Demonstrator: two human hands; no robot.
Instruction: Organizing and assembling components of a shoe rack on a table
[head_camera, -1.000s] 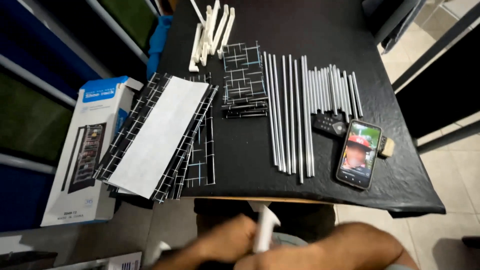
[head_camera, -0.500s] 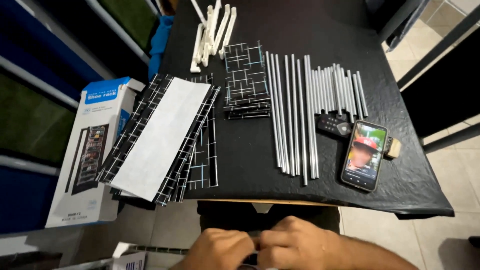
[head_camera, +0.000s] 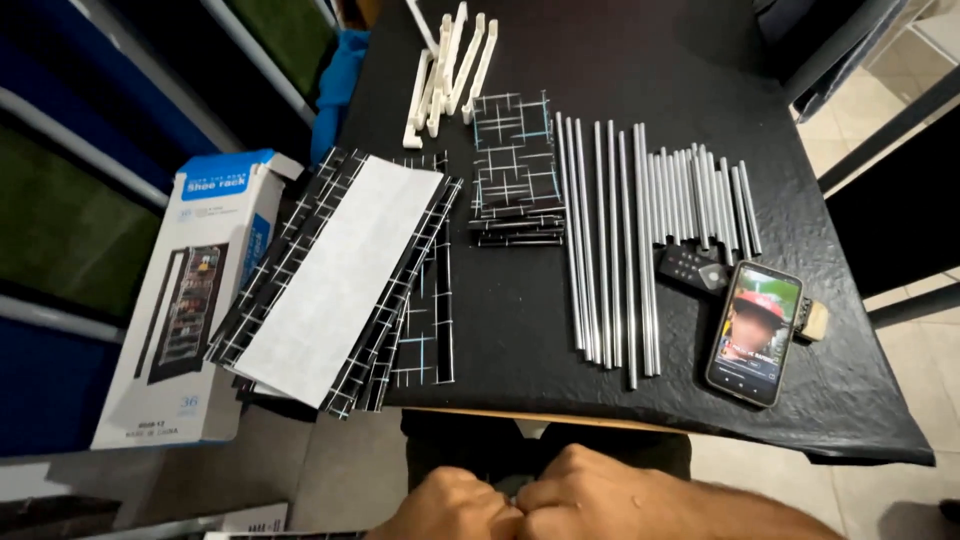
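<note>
My left hand (head_camera: 455, 505) and my right hand (head_camera: 590, 495) are at the bottom edge, below the near edge of the black table (head_camera: 620, 70). Both have curled fingers and their knuckles touch. Whatever lies inside the fists is hidden. Nearest on the table are a row of long silver metal tubes (head_camera: 605, 250) and, left of them, black grid-patterned panels under a white sheet (head_camera: 340, 280) that overhang the edge.
Shorter silver tubes (head_camera: 700, 195), a small black remote (head_camera: 692, 268) and a lit phone (head_camera: 755, 335) lie at the right. A folded stack of patterned panels (head_camera: 515, 165) and white plastic pieces (head_camera: 450, 60) lie further back. A white and blue box (head_camera: 190, 300) leans at the left.
A white piece stood between my hands a second ago; it no longer shows. My hands have drawn together into touching fists, and the view has shifted slightly.
</note>
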